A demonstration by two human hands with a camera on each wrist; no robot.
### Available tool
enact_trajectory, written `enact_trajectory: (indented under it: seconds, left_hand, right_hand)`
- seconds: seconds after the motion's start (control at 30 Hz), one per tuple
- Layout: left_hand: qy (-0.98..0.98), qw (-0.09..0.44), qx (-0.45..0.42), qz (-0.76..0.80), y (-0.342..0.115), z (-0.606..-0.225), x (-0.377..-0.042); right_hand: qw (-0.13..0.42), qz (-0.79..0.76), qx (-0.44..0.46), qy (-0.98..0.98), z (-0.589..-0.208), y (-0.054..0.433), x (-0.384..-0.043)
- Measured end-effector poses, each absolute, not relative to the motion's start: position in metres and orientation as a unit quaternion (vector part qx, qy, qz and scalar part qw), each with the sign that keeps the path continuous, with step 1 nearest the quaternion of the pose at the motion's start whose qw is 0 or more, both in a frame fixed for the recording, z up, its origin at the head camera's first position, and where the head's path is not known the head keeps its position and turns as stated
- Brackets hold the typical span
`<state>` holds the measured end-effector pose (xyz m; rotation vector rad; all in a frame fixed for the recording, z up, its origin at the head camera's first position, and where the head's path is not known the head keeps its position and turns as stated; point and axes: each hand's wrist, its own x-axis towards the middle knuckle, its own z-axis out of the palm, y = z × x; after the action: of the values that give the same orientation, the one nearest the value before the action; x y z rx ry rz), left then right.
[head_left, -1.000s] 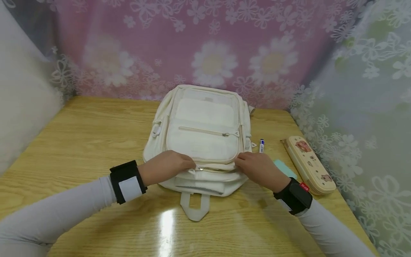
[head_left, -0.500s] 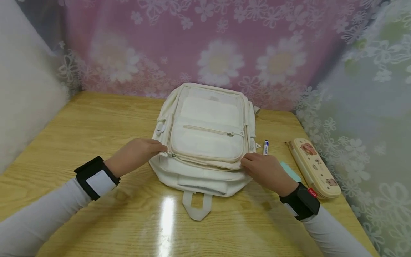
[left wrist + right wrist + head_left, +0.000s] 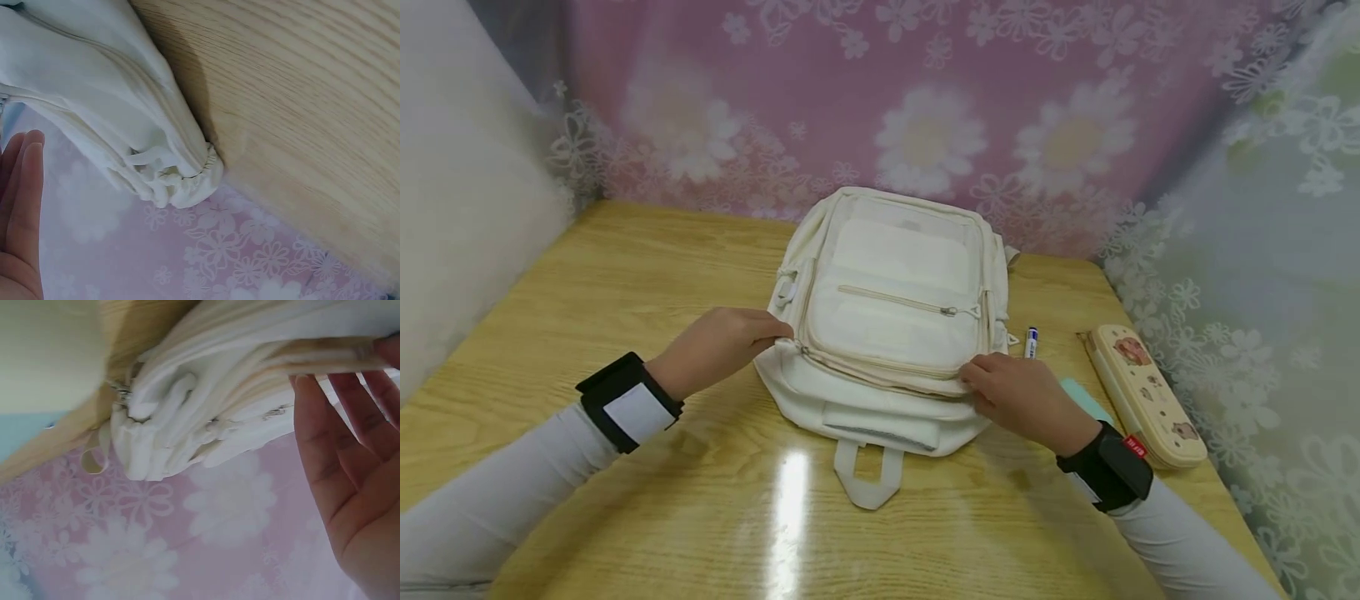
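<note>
A cream backpack [image 3: 902, 329] lies on the wooden table, its carry loop [image 3: 867, 479] toward me. At the left corner of its front pocket, my left hand [image 3: 718, 346] pinches the zipper pull, which the fingertips mostly hide; the slider [image 3: 802, 349] shows beside them. On the other side, my right hand [image 3: 1030, 398] holds the pocket's lower right edge between thumb and fingers. That fabric edge [image 3: 337, 359] runs between the thumb and fingers in the right wrist view. Along the bottom, the pocket's zipper seam gapes slightly. Only straight-looking fingers [image 3: 25, 200] appear in the left wrist view.
To the right of the backpack lie a blue-capped marker [image 3: 1032, 342], a mint-green flat item [image 3: 1086, 400] partly behind my right hand, and a cream pencil case [image 3: 1146, 396] with printed animals. A pink floral curtain [image 3: 850, 100] hangs behind the table [image 3: 647, 275].
My left hand has moved left along the pocket's bottom zipper to its left corner, taking the slider with it. My right hand keeps its hold on the right edge. The head view has shifted slightly.
</note>
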<state>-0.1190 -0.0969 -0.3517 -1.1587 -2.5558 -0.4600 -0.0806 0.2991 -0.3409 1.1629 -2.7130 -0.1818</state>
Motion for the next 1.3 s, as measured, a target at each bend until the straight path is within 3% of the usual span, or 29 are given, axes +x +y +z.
enact_trajectory:
  seconds: [0.2, 0.4, 0.67, 0.83, 1.3]
  left_hand:
    - [-0.879, 0.17, -0.41, -0.174, -0.096, -0.348, -0.111]
    - [-0.904, 0.117, -0.346, -0.222, -0.087, -0.349, -0.105]
    - [-0.928, 0.067, -0.237, -0.279, -0.072, -0.346, -0.112]
    - [-0.941, 0.072, -0.222, -0.245, -0.073, -0.345, -0.132]
    - [-0.969, 0.033, -0.214, -0.12, -0.069, -0.336, -0.23]
  right_hand:
    - [0.093, -0.045, 0.452, -0.886, -0.337, 0.265, -0.083]
    - [0.104, -0.089, 0.473, -0.87, -0.341, 0.222, -0.085]
    - [0.131, -0.071, 0.455, -0.878, -0.335, 0.224, -0.08]
    - [0.154, -0.068, 0.469, -0.867, -0.326, 0.223, -0.08]
    - [0.18, -0.072, 0.478, -0.856, -0.32, 0.234, -0.075]
